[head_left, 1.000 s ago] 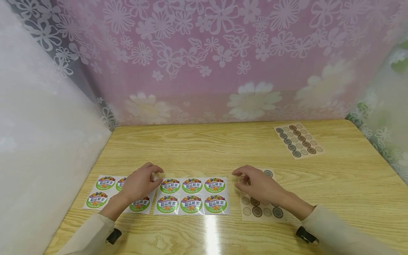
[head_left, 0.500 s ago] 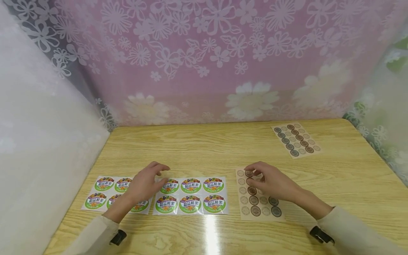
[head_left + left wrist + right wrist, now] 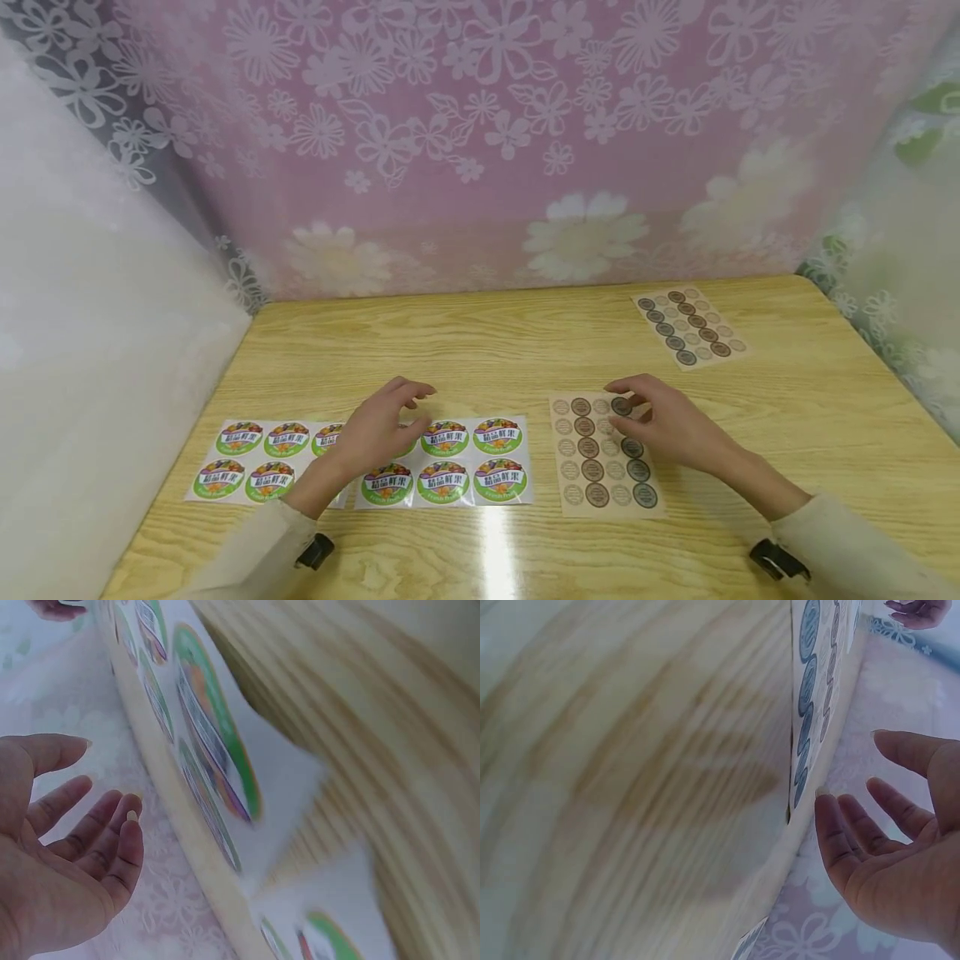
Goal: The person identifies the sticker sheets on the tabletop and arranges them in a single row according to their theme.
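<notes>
My left hand (image 3: 378, 429) hovers with loosely bent fingers and nothing in its grasp. It overlaps the neighbouring ends of two white sheets of round fruit stickers, the left sheet (image 3: 257, 454) and the middle sheet (image 3: 472, 454). In the left wrist view that hand (image 3: 75, 855) has thumb and fingers apart beside the stickers. My right hand (image 3: 671, 425), also holding nothing, is over the right side of a tan sheet of round brown and grey stickers (image 3: 600, 450). The right wrist view shows the right hand (image 3: 900, 847) with its fingers gently bent and spread.
Another tan sticker sheet (image 3: 690, 327) lies slanted near the back right of the wood-grain table (image 3: 450, 350). Flowered pink cloth (image 3: 450, 167) hangs behind the table, and pale cloth (image 3: 97, 333) walls off the left side. Light glares at the table's front middle.
Both hands have moved to the right over the sheets, the right hand uncovering more of the tan sheet. The sheets stay in place on the table; the head view shifts slightly.
</notes>
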Available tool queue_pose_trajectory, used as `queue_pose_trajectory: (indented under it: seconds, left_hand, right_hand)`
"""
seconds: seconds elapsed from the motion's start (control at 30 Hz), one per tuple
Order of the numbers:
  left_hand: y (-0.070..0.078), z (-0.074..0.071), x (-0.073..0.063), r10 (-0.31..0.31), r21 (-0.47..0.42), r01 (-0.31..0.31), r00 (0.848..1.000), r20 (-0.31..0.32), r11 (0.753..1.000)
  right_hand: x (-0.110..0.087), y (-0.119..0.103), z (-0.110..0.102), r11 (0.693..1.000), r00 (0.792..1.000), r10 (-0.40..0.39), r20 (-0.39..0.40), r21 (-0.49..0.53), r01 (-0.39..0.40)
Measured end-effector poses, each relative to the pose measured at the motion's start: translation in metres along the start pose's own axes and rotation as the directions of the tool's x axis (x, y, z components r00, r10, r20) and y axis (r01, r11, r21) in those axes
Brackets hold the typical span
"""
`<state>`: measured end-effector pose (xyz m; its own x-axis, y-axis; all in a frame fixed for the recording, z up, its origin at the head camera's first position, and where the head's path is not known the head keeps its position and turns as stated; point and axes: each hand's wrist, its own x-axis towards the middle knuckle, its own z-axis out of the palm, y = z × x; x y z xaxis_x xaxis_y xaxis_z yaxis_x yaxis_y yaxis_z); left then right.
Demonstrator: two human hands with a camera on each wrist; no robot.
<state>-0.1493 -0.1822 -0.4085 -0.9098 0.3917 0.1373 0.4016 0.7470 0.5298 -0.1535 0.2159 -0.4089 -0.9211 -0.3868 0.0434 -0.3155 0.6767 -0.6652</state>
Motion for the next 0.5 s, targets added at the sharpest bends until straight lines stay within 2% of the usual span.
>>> queue_pose_trajectory:
  seconds: [0.13,0.5]
  left_hand:
    - [0.011,0.01,0.01,0.024,-0.032,-0.024,1.0,0.01,0.999]
    - [0.033,0.033,0.034,0.085,-0.079,-0.076,0.991,0.108,0.994]
  right_hand:
    - [-0.002,0.005,-0.003,1.0,1.0,0.026,-0.01,-0.003,-0.026]
    - [-0.004,0.013,-0.003,0.993,0.997,0.067,-0.045,-0.092,-0.071]
